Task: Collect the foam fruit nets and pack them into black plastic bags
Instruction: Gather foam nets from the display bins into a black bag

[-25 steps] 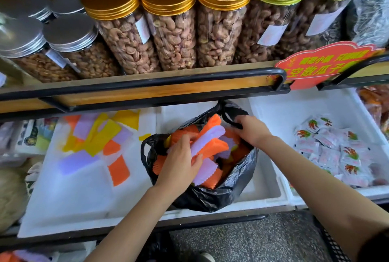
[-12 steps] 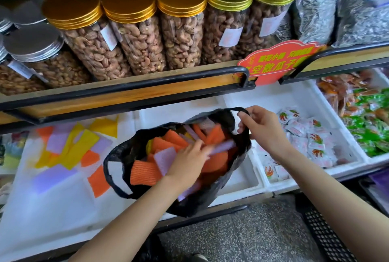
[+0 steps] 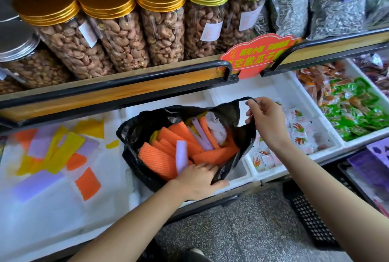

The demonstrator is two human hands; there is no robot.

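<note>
Left hand [image 3: 197, 179] has slid off the nets [image 3: 160, 160] and pinches the bag [image 3: 134, 129] rim; right hand [image 3: 265, 118] pinches the bag handle.

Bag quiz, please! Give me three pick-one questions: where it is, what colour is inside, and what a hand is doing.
1. Where is the bag?
A) on the floor
B) in the white bins below the jars
C) on top of the jars

2. Most nets inside are:
A) orange
B) green
C) blue

3. The right hand:
A) holds a jar
B) lies flat on the floor
C) pinches the bag's handle

Answers: B, it sits in the bins under the shelf; A, orange ones fill it; C, fingers curl round the loop.
</note>
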